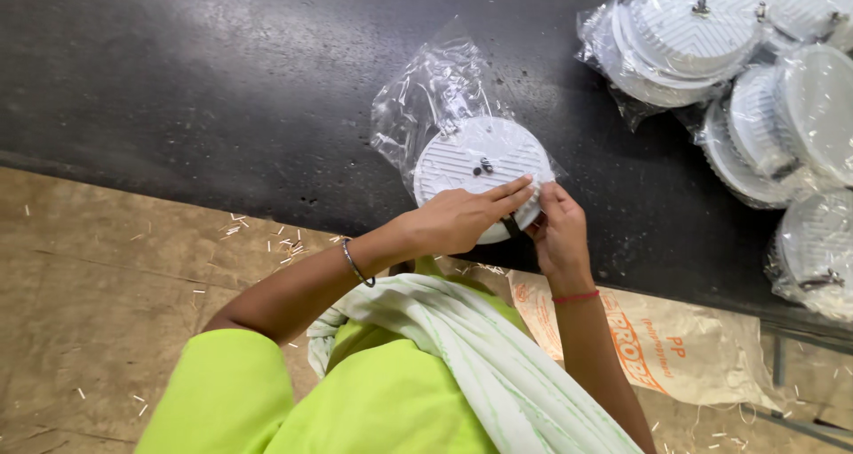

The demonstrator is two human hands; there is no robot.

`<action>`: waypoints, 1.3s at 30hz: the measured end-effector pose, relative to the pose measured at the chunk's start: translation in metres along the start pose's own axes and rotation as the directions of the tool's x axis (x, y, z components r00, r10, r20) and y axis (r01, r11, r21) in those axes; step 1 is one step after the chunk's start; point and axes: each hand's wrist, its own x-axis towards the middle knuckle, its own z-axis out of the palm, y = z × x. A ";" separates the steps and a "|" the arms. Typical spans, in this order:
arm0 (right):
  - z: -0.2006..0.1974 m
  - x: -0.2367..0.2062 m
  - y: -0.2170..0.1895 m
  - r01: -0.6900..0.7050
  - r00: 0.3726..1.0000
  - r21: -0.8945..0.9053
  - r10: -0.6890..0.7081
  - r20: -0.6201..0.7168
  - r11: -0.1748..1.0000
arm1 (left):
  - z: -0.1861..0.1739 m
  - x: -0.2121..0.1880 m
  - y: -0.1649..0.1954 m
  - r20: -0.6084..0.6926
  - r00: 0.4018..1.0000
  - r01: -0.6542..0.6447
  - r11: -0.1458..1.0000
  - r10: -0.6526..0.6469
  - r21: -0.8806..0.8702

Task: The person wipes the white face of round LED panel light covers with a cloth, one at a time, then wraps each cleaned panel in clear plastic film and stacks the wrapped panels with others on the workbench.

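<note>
Your left hand (462,219) and right hand (558,232) both pinch the round white lamp (475,165), lying flat, ribbed back up, on the dark surface (222,90), its clear bag (426,94) mouth toward you. Bagged lamps (737,72) piled far right.

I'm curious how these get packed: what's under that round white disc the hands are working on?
A clear plastic bag lies partly under the white disc, on the black table. Both hands, left hand and right hand, cover the disc's near edge.
</note>
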 end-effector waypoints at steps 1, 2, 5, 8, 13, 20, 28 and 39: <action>0.006 0.005 0.001 -0.025 0.999 -0.006 0.025 0.028 1.000 | -0.001 -0.001 -0.003 -0.019 1.000 0.001 1.000 -0.002 -0.019; 0.012 0.010 0.003 -0.048 0.997 -0.013 0.049 0.056 0.999 | -0.003 -0.001 -0.007 -0.038 0.999 0.002 0.999 -0.003 -0.037; 0.027 0.022 0.017 -0.077 0.979 0.063 0.063 0.192 0.995 | -0.001 -0.005 -0.017 -0.167 0.983 -0.088 0.992 0.073 -0.085; 0.041 0.040 0.036 -0.094 0.989 0.168 0.072 0.133 0.981 | 0.003 -0.010 -0.020 -0.130 0.991 -0.043 0.994 0.030 -0.096; 0.059 0.072 0.054 -0.020 1.000 0.136 0.022 -0.010 0.990 | -0.003 -0.031 -0.013 -0.175 0.978 -0.128 0.989 0.113 -0.075; 0.084 0.089 0.045 0.003 1.000 0.003 -0.003 0.011 1.000 | -0.038 -0.074 -0.051 -0.183 0.976 0.105 0.993 -0.114 -0.061; 0.083 0.095 0.040 -0.024 1.000 -0.003 0.024 -0.017 1.000 | -0.006 -0.056 -0.150 -0.524 0.815 0.028 0.885 0.249 0.465; 0.054 -0.002 -0.003 0.318 0.914 -0.829 -0.380 0.140 0.459 | -0.015 -0.006 -0.138 -0.758 0.622 -0.189 0.977 0.195 0.096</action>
